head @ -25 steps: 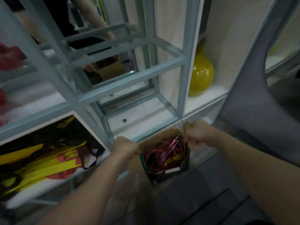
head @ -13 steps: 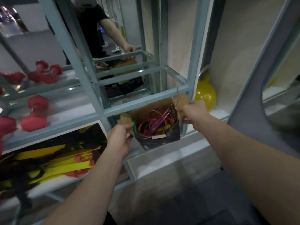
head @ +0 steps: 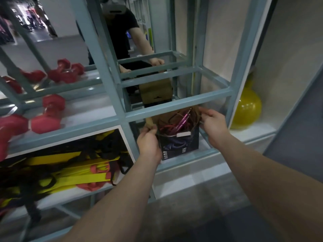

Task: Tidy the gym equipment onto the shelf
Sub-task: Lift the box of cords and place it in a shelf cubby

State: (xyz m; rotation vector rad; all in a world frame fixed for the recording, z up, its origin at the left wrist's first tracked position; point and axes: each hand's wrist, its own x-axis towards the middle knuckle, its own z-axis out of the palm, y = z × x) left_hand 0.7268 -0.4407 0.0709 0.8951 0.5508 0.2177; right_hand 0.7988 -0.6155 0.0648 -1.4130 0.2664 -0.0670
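The fingers (head: pixel 151 128) of the left hand (head: pixel 148 142) pinch the brown flap at the left rim of a small open box (head: pixel 180 147), thumb and fingertips closed on the cardboard. The right hand (head: pixel 213 126) grips the box's right rim, its fingers curled over the top edge and closed on it. The box has dark printed sides and a brown inner lining; it is full of tangled skipping ropes (head: pixel 176 125), red and dark cords with a shiny pink handle lying on top. It sits inside the middle compartment of the shelf (head: pixel 176 106), just behind the pale blue front bar, with its base at the lower rail; whether it rests fully on the board cannot be told.

Left of it, in the lower compartment, lie yellow and black straps (head: pixel 70 173) with red patches. On the board above them stand red dumbbells (head: pixel 43 119), more of them farther back. To the right, in a white-walled compartment, stands a yellow kettlebell (head: pixel 247 109), well apart from the box.

Behind the open frame another person in a black shirt (head: pixel 120 28) holds a dark flat thing (head: pixel 138 66) with both hands, above a brown cardboard piece (head: pixel 155 92)
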